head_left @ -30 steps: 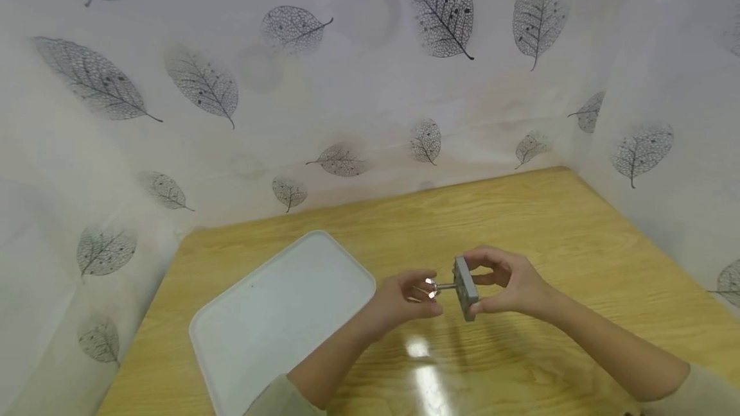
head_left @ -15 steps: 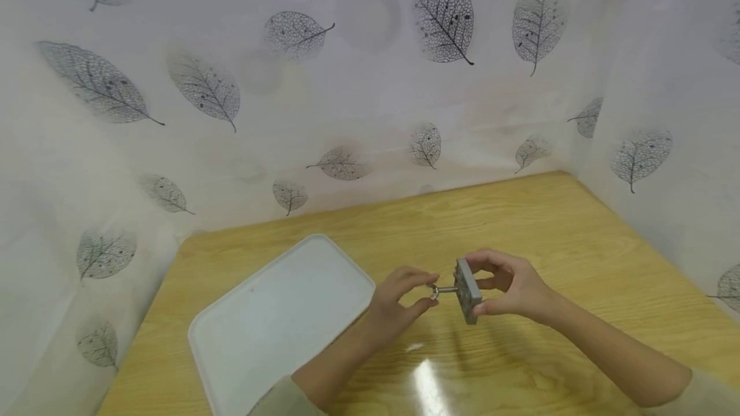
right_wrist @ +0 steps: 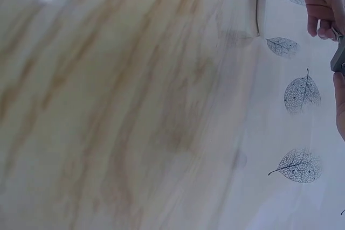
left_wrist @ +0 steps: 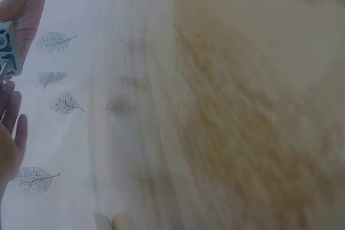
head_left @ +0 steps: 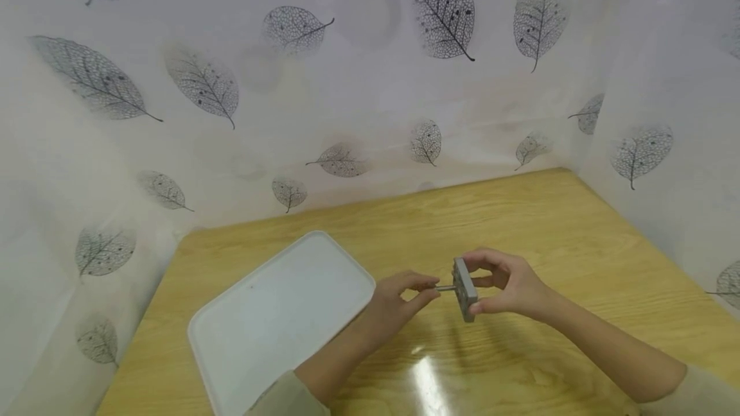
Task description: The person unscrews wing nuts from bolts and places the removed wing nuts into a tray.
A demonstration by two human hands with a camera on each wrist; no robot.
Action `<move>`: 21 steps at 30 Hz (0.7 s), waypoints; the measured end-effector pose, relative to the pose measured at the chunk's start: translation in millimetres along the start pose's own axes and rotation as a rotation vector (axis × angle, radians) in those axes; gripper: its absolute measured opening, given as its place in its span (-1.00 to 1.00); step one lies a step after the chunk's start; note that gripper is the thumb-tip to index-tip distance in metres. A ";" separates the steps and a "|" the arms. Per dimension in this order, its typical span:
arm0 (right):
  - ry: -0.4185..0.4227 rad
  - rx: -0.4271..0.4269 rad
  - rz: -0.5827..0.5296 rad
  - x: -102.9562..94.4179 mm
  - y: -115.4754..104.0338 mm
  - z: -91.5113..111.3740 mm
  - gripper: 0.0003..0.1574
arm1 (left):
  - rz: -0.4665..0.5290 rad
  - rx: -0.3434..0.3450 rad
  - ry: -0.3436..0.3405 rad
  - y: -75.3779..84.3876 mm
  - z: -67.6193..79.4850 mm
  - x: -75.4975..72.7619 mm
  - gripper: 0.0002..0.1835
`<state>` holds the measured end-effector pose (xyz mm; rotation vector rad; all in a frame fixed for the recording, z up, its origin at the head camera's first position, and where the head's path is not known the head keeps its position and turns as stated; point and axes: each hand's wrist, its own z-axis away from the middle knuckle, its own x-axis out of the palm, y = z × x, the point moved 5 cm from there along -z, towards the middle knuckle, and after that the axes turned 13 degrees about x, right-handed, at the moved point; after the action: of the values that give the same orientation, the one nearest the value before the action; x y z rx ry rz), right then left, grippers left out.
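Observation:
My right hand (head_left: pixel 514 284) grips a grey rectangular metal block (head_left: pixel 465 291) by its edges, holding it upright above the table. From the block's left face a wing screw (head_left: pixel 445 287) sticks out. My left hand (head_left: pixel 393 303) pinches the winged end between thumb and fingers, which hide it in the head view. At the left edge of the left wrist view, recesses show in the face of the block (left_wrist: pixel 9 52). Only a corner of the block (right_wrist: pixel 339 57) enters the right wrist view.
A white tray (head_left: pixel 283 313) lies on the wood-grain table (head_left: pixel 520 210) to the left, partly behind my left forearm. Leaf-patterned sheeting (head_left: pixel 370 82) stands along the table's back and sides.
My left fingers, spread around the winged end half a second ago, have come together on it. The right hand and the block have stayed nearly in place.

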<state>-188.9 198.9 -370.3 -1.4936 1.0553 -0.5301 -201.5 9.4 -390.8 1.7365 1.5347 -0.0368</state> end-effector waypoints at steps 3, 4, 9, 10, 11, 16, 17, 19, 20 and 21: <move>0.001 0.006 -0.001 0.5 0.5 -0.1 -0.25 | 0.270 -0.374 -0.006 -11.6 6.0 5.9 -0.75; 0.001 0.009 -0.004 0.7 0.8 -0.1 -0.25 | 0.354 -0.475 0.010 -14.3 7.7 7.8 -0.73; -0.003 -0.009 -0.013 1.6 1.9 -0.4 -0.25 | 0.623 -0.702 0.093 -18.8 8.2 13.6 -0.71; -0.001 -0.009 -0.013 1.5 2.0 -0.2 -0.25 | 0.643 -0.721 0.094 -18.8 7.9 14.2 -0.70; 0.002 -0.011 -0.011 1.5 2.0 0.0 -0.25 | 0.655 -0.733 0.089 -19.2 7.7 14.7 -0.69; 0.016 0.003 -0.007 0.8 2.7 1.2 -0.24 | 0.659 -0.726 0.026 -19.8 8.6 15.3 -0.62; 0.016 0.000 -0.008 0.7 2.9 1.3 -0.24 | 0.651 -0.716 0.016 -19.9 9.1 15.3 -0.61; 0.016 -0.003 -0.009 0.5 2.7 1.7 -0.23 | 0.631 -0.689 0.021 -19.2 9.6 14.3 -0.57; 0.015 -0.003 -0.010 0.3 2.6 1.8 -0.23 | 0.608 -0.672 0.026 -18.7 10.1 13.5 -0.55; 0.015 -0.005 -0.009 0.1 2.4 2.0 -0.23 | 0.588 -0.661 0.038 -18.3 10.8 12.6 -0.52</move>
<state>-188.0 200.0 -373.0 -1.5012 1.0627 -0.5466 -208.6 12.6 -414.2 1.5590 0.8551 0.7202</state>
